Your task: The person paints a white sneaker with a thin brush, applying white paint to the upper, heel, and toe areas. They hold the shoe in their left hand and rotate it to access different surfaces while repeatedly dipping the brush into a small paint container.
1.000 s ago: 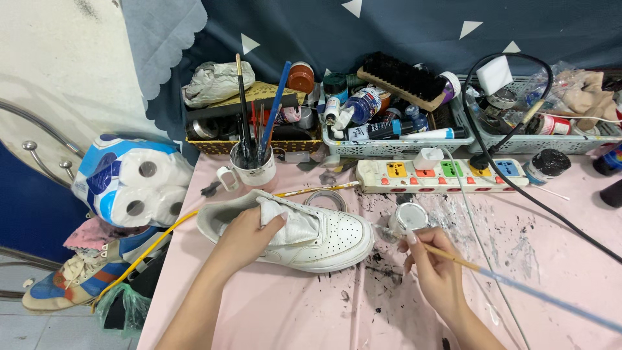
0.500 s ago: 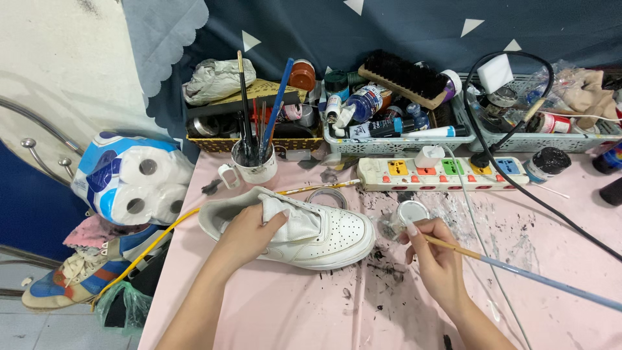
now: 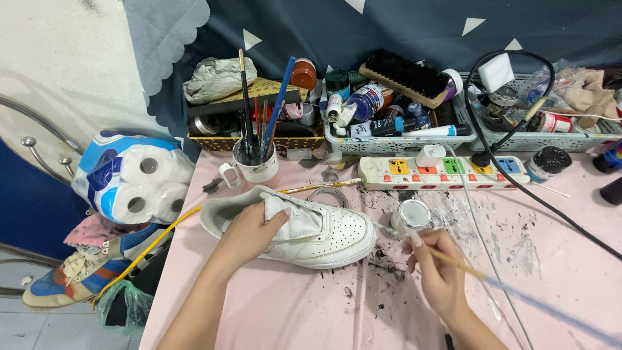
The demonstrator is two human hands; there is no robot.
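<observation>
A white sneaker (image 3: 327, 233) lies on its side on the pink table (image 3: 272, 304), toe pointing right. My left hand (image 3: 249, 233) rests on its tongue and collar and holds it down. My right hand (image 3: 437, 272) grips a long thin paintbrush (image 3: 512, 291) whose handle runs off to the lower right. The brush tip sits by the shoe's toe, just beside a small open white paint jar (image 3: 411, 215).
A mug of brushes (image 3: 256, 165), a tape ring (image 3: 328, 196), a power strip (image 3: 447, 172) with black cable, and baskets of paints and bottles (image 3: 395, 120) line the back. A toilet roll pack (image 3: 133, 185) and a blue shoe (image 3: 78, 279) sit left of the table. Black paint specks cover the middle.
My right hand has shifted the brush slightly, its tip now lower beside the jar near the toe. The left hand keeps holding the sneaker in place.
</observation>
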